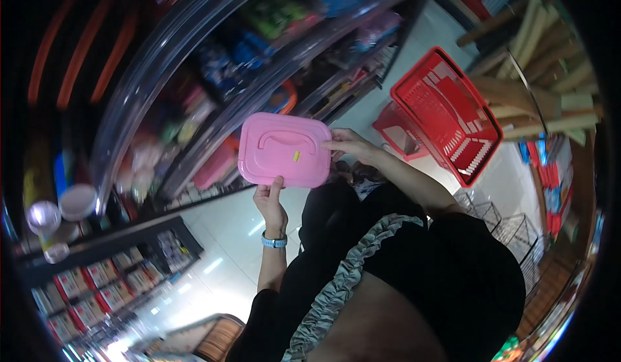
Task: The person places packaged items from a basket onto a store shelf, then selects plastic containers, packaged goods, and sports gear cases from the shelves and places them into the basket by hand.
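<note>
So, the pink box (pixel 278 168): we are holding it ahead of our body — lid and handle (pixel 286 139) facing us.
Long axis: it is running roughly sideways across our view, its right short end meeting the right hand.
Left hand (pixel 269 201): we are gripping the near long edge toward its left corner, thumb on top, blue watch (pixel 274 240) at the wrist.
Right hand (pixel 352 145): we are gripping that right end — both hands are touching, so neither is nearer.
Red basket (pixel 458 98): it is sitting beyond the right hand, apart from the box; the shelving (pixel 310 47) is rising left and ahead.
</note>
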Motion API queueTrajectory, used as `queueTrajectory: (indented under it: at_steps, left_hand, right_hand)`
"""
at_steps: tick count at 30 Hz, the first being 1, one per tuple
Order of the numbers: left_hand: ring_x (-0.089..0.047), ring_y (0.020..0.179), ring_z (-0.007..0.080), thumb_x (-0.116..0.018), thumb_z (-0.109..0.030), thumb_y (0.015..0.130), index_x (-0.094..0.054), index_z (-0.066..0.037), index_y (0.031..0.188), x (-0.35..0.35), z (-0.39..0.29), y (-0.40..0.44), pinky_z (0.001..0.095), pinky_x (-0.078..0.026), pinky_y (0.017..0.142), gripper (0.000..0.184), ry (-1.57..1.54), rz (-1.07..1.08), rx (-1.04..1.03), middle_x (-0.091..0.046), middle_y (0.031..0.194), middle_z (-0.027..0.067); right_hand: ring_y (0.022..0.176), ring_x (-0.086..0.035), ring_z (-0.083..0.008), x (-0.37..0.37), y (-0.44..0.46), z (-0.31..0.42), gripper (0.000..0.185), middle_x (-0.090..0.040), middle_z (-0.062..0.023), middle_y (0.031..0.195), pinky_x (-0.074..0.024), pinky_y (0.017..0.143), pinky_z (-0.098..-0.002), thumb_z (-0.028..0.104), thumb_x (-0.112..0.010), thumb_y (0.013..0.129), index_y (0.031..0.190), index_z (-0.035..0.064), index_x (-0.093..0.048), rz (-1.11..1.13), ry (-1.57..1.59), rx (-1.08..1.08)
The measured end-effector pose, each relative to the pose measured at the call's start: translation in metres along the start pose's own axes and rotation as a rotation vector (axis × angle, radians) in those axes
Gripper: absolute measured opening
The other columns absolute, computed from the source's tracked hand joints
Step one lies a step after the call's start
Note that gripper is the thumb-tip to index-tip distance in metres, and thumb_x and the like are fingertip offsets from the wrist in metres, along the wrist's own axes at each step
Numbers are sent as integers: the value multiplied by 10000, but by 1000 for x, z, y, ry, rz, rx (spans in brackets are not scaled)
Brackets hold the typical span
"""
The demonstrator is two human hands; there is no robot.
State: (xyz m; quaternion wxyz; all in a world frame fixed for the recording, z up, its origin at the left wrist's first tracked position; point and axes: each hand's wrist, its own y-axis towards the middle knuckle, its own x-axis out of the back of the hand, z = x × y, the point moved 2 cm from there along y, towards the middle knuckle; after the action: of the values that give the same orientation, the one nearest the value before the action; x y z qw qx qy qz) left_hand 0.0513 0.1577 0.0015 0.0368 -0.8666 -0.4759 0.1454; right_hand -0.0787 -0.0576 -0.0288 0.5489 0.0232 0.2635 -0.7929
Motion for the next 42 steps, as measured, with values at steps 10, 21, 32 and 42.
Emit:
queueTrajectory:
  at_steps: [10, 21, 32, 42]
  left_hand:
    - [-543, 765, 63, -655, -107, 857, -627, -23, 963, -177, 30, 43, 220, -433, 710, 139, 259, 528, 145, -619, 847, 8]
    - [-606, 858, 155, -595, -248, 897, -559, -40, 1094, -351, 125, 67, 281, -469, 751, 289, 571, 894, 549, -631, 949, 65]
    - [-597, 990, 225, -533, -183, 923, -439, -7, 1253, -366, 168, 85, 322, -482, 824, 385, 269, 719, 844, -577, 1167, 136]
    - [-598, 985, 219, -499, -169, 922, -497, 7, 1199, -223, 178, 82, 326, -492, 813, 328, 299, 299, 884, -588, 1137, 131]
  right_hand:
    - [909, -593, -125, 140, -113, -21, 413, -631, -55, 1038, -476, 764, -272, 277, -616, 874, 1202, 33, -562, -392, 113, 135]
    - [911, -582, -119, 283, -194, -33, 343, -642, -62, 977, -451, 873, -272, 246, -681, 828, 1063, 3, -632, -886, 113, 211]
    - [878, -601, -173, 361, -176, -146, 262, -624, -74, 944, -526, 787, -347, 218, -703, 805, 932, 5, -621, -1126, 663, 21]
    - [976, -553, -280, 363, -98, -215, 439, -577, -112, 1050, -514, 864, -409, 274, -704, 796, 1157, 81, -545, -1231, 1027, -108]
